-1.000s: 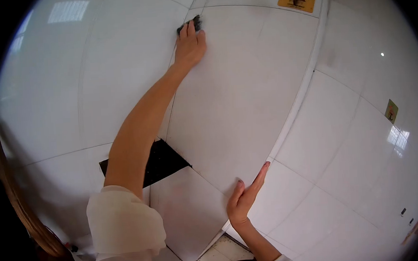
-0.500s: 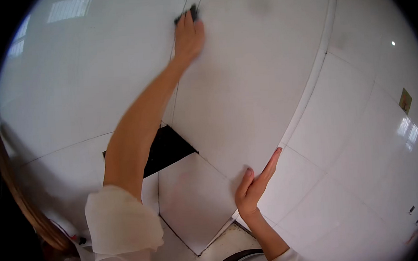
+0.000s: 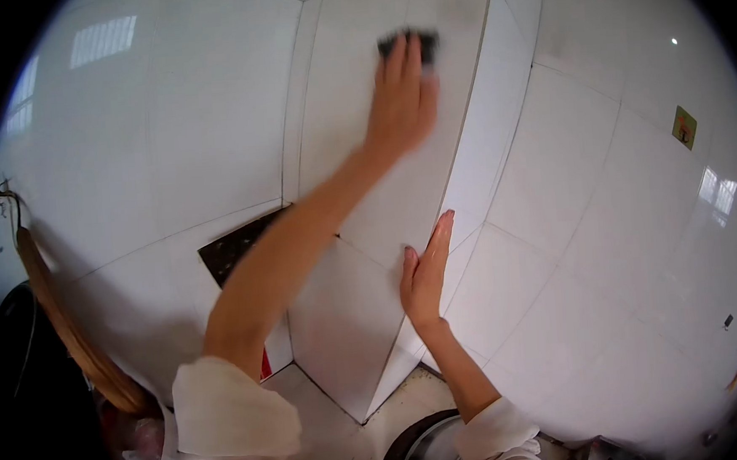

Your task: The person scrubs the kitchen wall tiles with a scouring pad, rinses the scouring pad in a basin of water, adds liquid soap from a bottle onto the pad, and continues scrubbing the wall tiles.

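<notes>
My left hand (image 3: 403, 101) is stretched up, its fingers pressing a black scouring pad (image 3: 409, 45) flat on the white tiled face of a column (image 3: 357, 180). The pad and fingertips are slightly blurred. Lower down, my right hand (image 3: 426, 273) lies along the column's right-hand corner edge, thumb apart from the straight fingers, holding nothing. Part of a dark speckled panel (image 3: 238, 242) in the tiles shows behind my left forearm, which hides the rest.
A long wooden piece (image 3: 75, 336) hangs from a hook (image 3: 3, 191) on the left wall. A round metal-rimmed lid or pot (image 3: 432, 445) stands at bottom centre. A small yellow-green sticker (image 3: 684, 128) is on the right wall, with dark hooks (image 3: 728, 322) below.
My left hand has swept the scouring pad rightward, from the column's left seam onto the middle of its face. The view has shifted, and my right hand stays on the edge.
</notes>
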Tool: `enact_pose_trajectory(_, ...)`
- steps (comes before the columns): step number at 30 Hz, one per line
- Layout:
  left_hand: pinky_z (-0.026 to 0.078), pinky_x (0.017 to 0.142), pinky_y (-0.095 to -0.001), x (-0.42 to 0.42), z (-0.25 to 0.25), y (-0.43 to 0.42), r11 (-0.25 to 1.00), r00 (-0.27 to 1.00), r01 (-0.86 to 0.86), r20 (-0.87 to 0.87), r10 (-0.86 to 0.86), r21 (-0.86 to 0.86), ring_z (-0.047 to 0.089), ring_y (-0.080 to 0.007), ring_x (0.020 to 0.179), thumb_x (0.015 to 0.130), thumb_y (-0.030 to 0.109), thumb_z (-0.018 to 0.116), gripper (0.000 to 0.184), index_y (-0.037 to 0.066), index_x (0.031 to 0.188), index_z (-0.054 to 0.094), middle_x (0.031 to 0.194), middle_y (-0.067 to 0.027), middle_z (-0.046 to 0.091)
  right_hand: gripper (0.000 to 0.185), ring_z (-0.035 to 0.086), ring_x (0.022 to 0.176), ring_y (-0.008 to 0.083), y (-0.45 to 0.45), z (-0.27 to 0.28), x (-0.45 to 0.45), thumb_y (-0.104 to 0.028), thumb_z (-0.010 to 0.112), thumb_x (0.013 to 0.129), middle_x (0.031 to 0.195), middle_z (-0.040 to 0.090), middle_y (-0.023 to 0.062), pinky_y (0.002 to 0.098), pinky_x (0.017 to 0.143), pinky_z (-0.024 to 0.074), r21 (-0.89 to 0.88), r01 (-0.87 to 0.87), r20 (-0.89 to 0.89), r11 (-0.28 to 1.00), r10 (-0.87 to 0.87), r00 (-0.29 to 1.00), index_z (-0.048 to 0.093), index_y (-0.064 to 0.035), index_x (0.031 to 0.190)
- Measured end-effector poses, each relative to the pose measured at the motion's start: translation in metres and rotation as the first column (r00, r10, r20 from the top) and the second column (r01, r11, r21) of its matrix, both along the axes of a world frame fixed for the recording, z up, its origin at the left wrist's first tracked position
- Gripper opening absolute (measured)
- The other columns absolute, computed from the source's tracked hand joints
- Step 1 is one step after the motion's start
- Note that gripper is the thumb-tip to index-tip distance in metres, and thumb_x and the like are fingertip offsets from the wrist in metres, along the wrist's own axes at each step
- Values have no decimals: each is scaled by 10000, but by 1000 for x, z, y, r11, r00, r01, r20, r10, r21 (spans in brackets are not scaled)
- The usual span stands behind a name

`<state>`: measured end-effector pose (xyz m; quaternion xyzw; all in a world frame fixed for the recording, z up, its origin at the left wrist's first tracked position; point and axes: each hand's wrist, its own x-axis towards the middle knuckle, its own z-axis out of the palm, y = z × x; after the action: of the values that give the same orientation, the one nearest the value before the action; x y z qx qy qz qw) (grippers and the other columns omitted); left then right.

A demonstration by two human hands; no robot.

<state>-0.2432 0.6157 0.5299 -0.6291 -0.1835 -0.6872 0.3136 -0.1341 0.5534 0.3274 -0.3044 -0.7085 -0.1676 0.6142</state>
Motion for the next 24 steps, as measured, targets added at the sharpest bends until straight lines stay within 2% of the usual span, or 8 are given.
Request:
enact_pose_trajectory(4,202,1101,-550,8,-171,-70,941,952,-45,-301,-62,-335,226,-539,1305,878,137,465,587,-115,1377,288,1460,-309,204,652,145,1419,353,-21,-2,12,55,427,908,1535,91,226,392,1150,156,-188,-246,-3,951,250,968,89,37,1464)
enact_pose_trajectory(11,207,1112,-485,15,10,-36,991,990,-102,-110,93,-87,270,-447,1315,933,173,411,535,-78,1389,290,1456,-282,256,555,215,1404,324,-48,16,15,-72,415,962,1520,197,206,372,1140,178,-319,-258,-107,912,236,966,184,35,1455)
enact_pose_trajectory(13,195,1112,-504,17,-23,-47,989,997,14,-77,-25,-149,252,-470,1318,921,157,429,553,-91,1391,275,1457,-288,248,515,244,1394,299,-48,30,14,-195,390,1002,1499,269,188,363,1136,186,-319,-304,-272,898,221,937,243,18,1447)
enact_pose_trajectory(15,191,1113,-522,16,-123,-62,971,984,-5,-173,-37,-238,234,-489,1326,905,144,453,569,-100,1387,276,1460,-285,239,540,235,1398,297,-51,45,10,-226,385,1002,1515,230,184,361,1133,197,-289,-353,-315,890,260,913,221,28,1449)
enact_pose_trajectory(19,181,1119,-525,-13,-173,-43,916,992,-15,-122,-38,-402,194,-507,1338,887,127,468,594,-94,1397,259,1476,-277,202,593,206,1397,367,-32,38,-2,-203,411,979,1500,202,253,406,1134,183,-153,-133,-59,979,125,990,165,78,1440)
enact_pose_trajectory(22,246,1077,-548,-42,-44,33,987,998,-42,40,49,-156,285,-477,1304,929,173,413,508,-120,1336,336,1430,-301,294,632,204,1384,419,-4,29,-17,-134,472,939,1483,201,291,437,1132,172,-1,78,-63,997,-78,995,148,96,1431)
enact_pose_trajectory(23,252,1066,-557,-63,-2,56,905,909,-412,-110,401,-103,294,-460,1306,941,172,405,434,-138,1243,430,1409,-304,333,684,198,1375,449,3,26,-17,-99,526,904,1475,197,311,457,1129,174,52,105,-54,993,-103,993,136,111,1424)
enact_pose_trajectory(24,255,1059,-567,-70,21,43,964,988,-140,40,152,-225,309,-456,1298,943,162,403,390,-144,1168,489,1397,-307,352,684,198,1375,449,7,27,-18,-99,526,904,1475,197,311,457,1129,174,59,110,-52,992,-106,993,136,111,1424)
